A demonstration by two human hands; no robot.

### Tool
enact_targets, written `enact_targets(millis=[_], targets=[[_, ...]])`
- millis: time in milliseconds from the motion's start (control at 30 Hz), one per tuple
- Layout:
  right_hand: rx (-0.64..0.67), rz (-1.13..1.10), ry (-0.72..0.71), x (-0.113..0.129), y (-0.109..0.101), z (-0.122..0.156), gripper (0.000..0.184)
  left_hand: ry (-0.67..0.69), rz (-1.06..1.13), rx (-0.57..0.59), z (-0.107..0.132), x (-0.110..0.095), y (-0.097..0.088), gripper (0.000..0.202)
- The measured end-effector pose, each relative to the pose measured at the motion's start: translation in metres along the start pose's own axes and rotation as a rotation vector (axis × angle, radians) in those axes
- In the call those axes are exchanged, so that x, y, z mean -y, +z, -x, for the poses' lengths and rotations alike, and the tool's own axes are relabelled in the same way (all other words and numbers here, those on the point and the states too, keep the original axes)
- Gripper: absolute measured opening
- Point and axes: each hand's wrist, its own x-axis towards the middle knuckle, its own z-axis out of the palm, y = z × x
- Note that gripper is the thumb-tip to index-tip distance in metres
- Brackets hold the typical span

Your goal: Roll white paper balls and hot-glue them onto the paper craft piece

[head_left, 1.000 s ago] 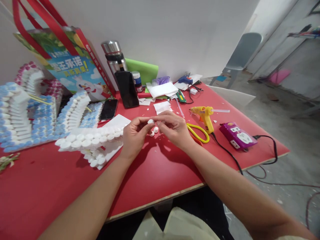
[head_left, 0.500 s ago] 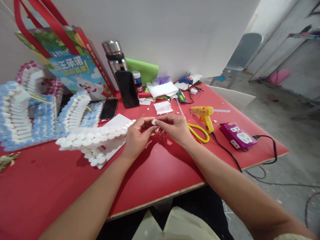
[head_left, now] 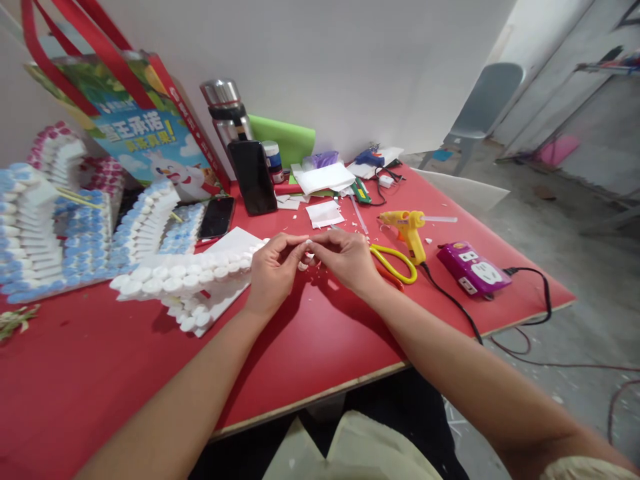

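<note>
The left forearm (head_left: 185, 377) comes in from the lower left and slopes up and inward; the right forearm (head_left: 465, 360) slants up from the lower right. Both are bare, their wrists roughly straight. The left hand (head_left: 273, 273) and right hand (head_left: 346, 263) meet at the fingertips near the middle of the view, thumb sides toward the camera. The left thumb (head_left: 294, 260) and right thumb (head_left: 324, 255) point inward, tips close together, each pinching toward bent fingers.
</note>
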Motion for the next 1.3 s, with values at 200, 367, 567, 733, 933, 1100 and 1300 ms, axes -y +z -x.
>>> enact_targets(millis=[200, 367, 567, 733, 933, 1100, 1300], targets=[[0.043, -0.135, 0.138, 0.0, -0.005, -0.007, 0.026, 0.042, -0.16, 0.073, -0.001, 0.002, -0.002, 0.027], [0.106, -0.144, 0.127, 0.006, -0.008, -0.008, 0.039, 0.026, -0.194, 0.055, -0.001, -0.003, -0.006, 0.027], [0.023, -0.099, 0.114, 0.01, -0.013, -0.01, 0.026, -0.241, 0.17, 0.025, -0.005, -0.004, -0.006, 0.033], [0.03, 0.081, -0.019, 0.005, -0.011, -0.009, 0.022, -0.307, 0.288, 0.017, -0.006, -0.004, -0.006, 0.032], [0.006, 0.289, -0.206, 0.001, -0.009, -0.006, 0.013, -0.322, 0.257, 0.081, -0.004, -0.004, -0.007, 0.034], [-0.014, 0.439, -0.341, -0.001, -0.01, -0.007, 0.011, -0.393, 0.359, 0.087, -0.006, 0.0, -0.007, 0.026], [-0.061, 0.376, -0.239, 0.009, -0.017, -0.001, 0.01, -0.543, 0.558, 0.137, -0.01, -0.002, -0.009, 0.018]])
